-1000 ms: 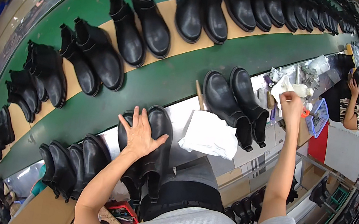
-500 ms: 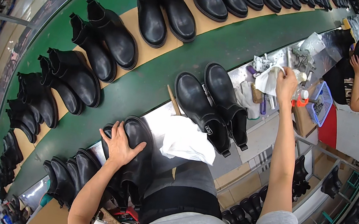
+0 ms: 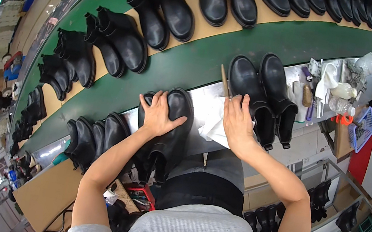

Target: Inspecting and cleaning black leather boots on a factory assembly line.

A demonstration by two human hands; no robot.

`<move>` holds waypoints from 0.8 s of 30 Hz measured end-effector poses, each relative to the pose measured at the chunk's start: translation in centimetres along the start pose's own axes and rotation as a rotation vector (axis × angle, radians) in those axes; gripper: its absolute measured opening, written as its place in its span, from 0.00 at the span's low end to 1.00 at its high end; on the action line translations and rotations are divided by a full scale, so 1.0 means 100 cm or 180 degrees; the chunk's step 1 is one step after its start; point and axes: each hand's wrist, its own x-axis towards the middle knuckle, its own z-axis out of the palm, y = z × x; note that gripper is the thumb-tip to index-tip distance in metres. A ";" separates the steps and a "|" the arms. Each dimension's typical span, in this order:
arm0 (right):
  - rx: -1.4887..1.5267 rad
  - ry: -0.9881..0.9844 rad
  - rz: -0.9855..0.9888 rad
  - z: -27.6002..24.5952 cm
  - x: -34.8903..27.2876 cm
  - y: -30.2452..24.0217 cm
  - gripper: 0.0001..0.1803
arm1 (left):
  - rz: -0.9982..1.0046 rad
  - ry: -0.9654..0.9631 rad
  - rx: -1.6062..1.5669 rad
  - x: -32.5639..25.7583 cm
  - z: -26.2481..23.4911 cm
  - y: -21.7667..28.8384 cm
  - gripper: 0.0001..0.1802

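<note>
My left hand (image 3: 160, 117) lies with spread fingers across the toes of a pair of black ankle boots (image 3: 180, 107) at the bench edge. Over a crumpled white cloth (image 3: 210, 131) is my right hand (image 3: 238, 125), its fingers stretched out and partly covering the cloth. A thin wooden stick (image 3: 224, 79) leans beside its fingertips. Just right of that hand stands another pair of black ankle boots (image 3: 247, 79), toes pointing away from me. A second white cloth (image 3: 327, 83) hangs bunched among the tools farther right.
Rows of black boots (image 3: 129, 42) stand on brown paper along the green conveyor (image 3: 216, 52). Right of me are a clear bottle (image 3: 340, 106), orange-handled scissors (image 3: 341, 119) and a blue basket (image 3: 362, 128). More boots (image 3: 94, 137) crowd my left forearm. A co-worker sits at far right.
My right hand has let go of the white cloth by the tools and come back to the crumpled cloth in the middle. The left hand stays on the boots. The view has shifted.
</note>
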 end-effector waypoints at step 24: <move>0.5705 0.2450 0.2371 0.036 -0.150 0.042 0.09 | -0.0983 0.1279 -0.2725 0.010 -0.041 -0.019 0.47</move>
